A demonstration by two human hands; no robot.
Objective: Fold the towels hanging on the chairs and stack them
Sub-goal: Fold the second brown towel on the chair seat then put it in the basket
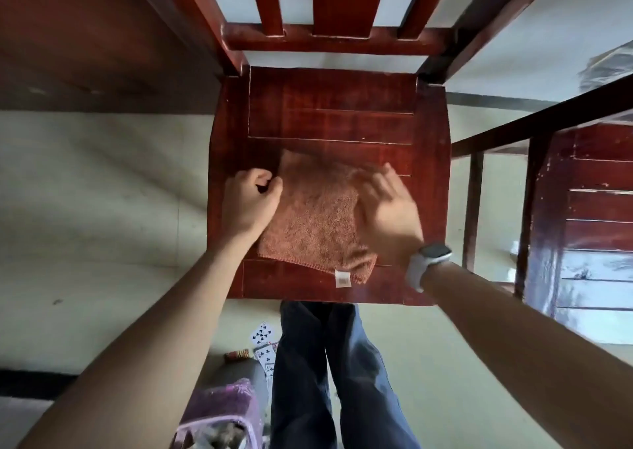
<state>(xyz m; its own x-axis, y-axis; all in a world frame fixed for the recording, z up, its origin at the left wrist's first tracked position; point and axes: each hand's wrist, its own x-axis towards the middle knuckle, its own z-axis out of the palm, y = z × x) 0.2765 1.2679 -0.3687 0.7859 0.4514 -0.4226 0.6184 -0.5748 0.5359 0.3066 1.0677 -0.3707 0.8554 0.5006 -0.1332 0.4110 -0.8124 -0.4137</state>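
Towel (318, 219), terracotta and folded into a rough square, lies on the front half of the red wooden chair seat (329, 112), its white label (343, 278) hanging off the near edge toward the person's jeans (329, 373). At the towel's left edge the left hand (250, 201) rests with fingers curled in; whether it pinches the cloth I cannot tell. The right hand (387, 208), blurred, lies flat with straight fingers on the towel's right side, a white watch (428, 263) on its wrist. A second chair (589, 208) stands just beside the seat on the right. Playing cards (263, 337) lie on the floor below the seat's front edge, near a purple bundle (222, 411).
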